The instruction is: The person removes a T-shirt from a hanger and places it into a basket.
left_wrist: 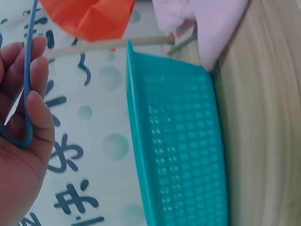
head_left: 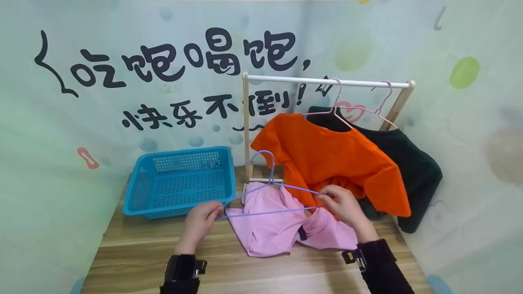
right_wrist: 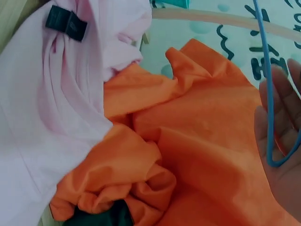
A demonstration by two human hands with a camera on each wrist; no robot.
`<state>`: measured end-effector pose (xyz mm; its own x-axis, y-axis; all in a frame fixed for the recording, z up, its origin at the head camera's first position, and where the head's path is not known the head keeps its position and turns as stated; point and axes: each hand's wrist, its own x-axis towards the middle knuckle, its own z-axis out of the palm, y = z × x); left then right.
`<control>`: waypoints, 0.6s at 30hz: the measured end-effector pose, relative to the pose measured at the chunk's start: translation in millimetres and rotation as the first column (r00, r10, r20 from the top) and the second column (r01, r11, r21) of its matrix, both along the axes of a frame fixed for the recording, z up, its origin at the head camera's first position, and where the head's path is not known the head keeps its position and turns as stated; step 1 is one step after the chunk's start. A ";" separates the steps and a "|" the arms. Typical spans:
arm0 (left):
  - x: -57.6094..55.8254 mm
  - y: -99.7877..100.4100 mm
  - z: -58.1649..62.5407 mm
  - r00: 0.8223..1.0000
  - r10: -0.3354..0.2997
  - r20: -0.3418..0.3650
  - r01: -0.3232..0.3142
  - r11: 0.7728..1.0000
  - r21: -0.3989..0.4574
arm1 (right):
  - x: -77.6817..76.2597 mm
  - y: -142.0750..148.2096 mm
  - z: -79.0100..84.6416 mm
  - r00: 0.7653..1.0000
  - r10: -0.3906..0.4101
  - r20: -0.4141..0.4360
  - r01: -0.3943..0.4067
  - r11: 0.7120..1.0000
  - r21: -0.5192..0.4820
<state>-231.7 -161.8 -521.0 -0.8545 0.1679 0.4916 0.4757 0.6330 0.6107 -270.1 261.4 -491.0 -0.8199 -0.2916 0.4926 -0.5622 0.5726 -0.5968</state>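
A thin blue clothes hanger [head_left: 271, 179] is stretched between both hands, its hook upward. My left hand [head_left: 203, 220] holds its left corner; in the left wrist view the fingers curl about the blue bar [left_wrist: 27, 80]. The right corner is pinched by my right hand [head_left: 342, 205], and the bent end of the hanger [right_wrist: 270, 108] lies across that palm in the right wrist view. Behind and below the hanger, a pink garment [head_left: 271, 234] lies crumpled on the wooden table, with a black label [right_wrist: 66, 23] showing.
At the back left sits a blue perforated basket [head_left: 179, 179]. A rack with a white rail [head_left: 286, 79] carries an orange top [head_left: 327, 151] and a dark green top [head_left: 423, 171] on pink hangers. The orange cloth hangs close behind the right hand. Printed curtains surround the table [head_left: 135, 261].
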 end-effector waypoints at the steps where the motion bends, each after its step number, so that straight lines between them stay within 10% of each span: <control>1: -1.2 2.8 2.0 1.000 -0.005 0.004 0.005 1.000 0.012 | 1.6 2.9 2.3 1.000 -0.018 0.006 0.018 1.000 0.007; 9: -10.5 17.2 12.9 0.995 0.064 0.081 -0.066 0.998 0.018 | 0.9 26.0 34.7 0.978 -0.174 -0.117 0.176 0.984 0.009; 18: -11.8 28.5 -4.4 0.990 0.099 0.101 -0.096 0.995 -0.031 | -2.4 54.5 71.8 0.928 -0.338 -0.158 0.330 0.941 -0.075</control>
